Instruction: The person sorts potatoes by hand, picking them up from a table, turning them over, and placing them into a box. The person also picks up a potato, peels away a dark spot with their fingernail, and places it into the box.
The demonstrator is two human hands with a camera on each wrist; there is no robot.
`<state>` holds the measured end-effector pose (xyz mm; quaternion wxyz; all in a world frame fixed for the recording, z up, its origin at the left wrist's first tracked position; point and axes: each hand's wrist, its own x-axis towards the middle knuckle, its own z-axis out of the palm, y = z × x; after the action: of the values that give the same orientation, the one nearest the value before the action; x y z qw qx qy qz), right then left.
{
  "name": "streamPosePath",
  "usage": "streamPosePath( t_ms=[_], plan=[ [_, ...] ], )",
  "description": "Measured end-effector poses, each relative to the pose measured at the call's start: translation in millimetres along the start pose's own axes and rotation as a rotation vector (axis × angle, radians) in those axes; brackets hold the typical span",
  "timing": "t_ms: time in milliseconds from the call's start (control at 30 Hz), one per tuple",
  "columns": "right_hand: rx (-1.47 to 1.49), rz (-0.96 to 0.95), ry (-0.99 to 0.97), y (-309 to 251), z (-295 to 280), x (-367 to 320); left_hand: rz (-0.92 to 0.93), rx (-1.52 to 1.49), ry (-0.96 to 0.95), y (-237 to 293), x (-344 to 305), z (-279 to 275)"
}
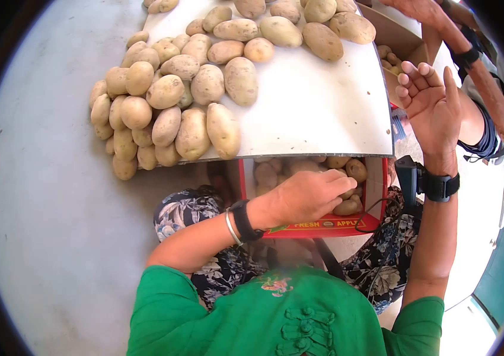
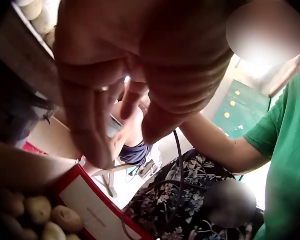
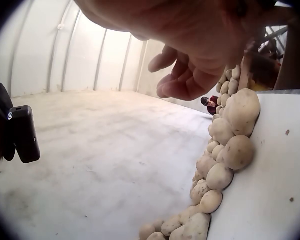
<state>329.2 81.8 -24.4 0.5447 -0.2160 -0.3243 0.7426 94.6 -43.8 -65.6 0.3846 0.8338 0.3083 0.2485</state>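
Note:
My left hand (image 1: 305, 193) hangs over a red-edged cardboard box (image 1: 317, 227) printed "FRESH APPLE". Its fingers droop loosely, and in the left wrist view nothing shows between fingers and thumb. Inside the box lie several potatoes (image 1: 356, 170), partly hidden by that hand and the table edge. Raised beside the table's right edge is my right hand (image 1: 433, 110), palm showing, its fingers relaxed around nothing. Many potatoes (image 1: 193, 133) are heaped along the left side and far end of the white tabletop (image 1: 317, 113). The right wrist view also shows this heap (image 3: 237, 152).
A second cardboard box (image 1: 409, 41) with potatoes stands beyond the table's right edge, near another person's arm (image 1: 489, 89). A dark cable (image 2: 180, 160) loops beside the near box, over my flowered trousers (image 1: 376, 267). Small brown crumbs dot the tabletop.

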Motion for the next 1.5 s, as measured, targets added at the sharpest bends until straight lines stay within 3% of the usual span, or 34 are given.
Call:
streamPosePath(
  t_ms=[67,133,333,600,667,867,1000,1133,1200,1400,1500],
  plan=[
    [0.005,0.014,-0.018,1.2,3.1,1.2,0.031,0.065,0.041,0.1,-0.5,-3.7],
    [0.001,0.015,-0.041,-0.9,6.5,2.1,0.065,0.13,0.199,-0.5,3.6,-10.8],
    [-0.058,0.017,0.091,4.6,24.6,3.8,0.036,0.231,0.322,-2.9,4.8,-36.8],
    [-0.073,0.043,0.052,10.3,38.3,6.3,0.029,0.417,0.445,-3.9,-3.6,-68.0],
    [-0.069,0.045,0.036,10.1,38.2,6.7,0.036,0.718,0.584,-1.7,-5.4,-86.1],
    [-0.026,0.083,0.033,13.8,39.0,6.4,-0.183,0.99,0.929,-12.8,-30.0,-150.4],
    [-0.021,0.065,-0.001,14.8,37.5,5.6,-0.313,0.944,0.937,-16.0,-45.3,-159.0],
    [-0.049,0.061,0.008,15.6,41.1,6.1,-0.235,0.849,0.881,-11.9,-40.2,-143.7],
    [-0.051,0.072,0.019,17.2,42.6,6.8,-0.293,0.577,0.748,-8.9,-33.6,-134.4],
    [-0.022,0.117,0.019,19.6,41.0,12.5,-0.324,0.605,0.49,-31.6,-17.4,-127.5],
    [-0.026,0.078,0.069,16.3,48.1,9.9,-0.281,0.724,0.631,-24.5,-8.3,-132.3]
  ],
)
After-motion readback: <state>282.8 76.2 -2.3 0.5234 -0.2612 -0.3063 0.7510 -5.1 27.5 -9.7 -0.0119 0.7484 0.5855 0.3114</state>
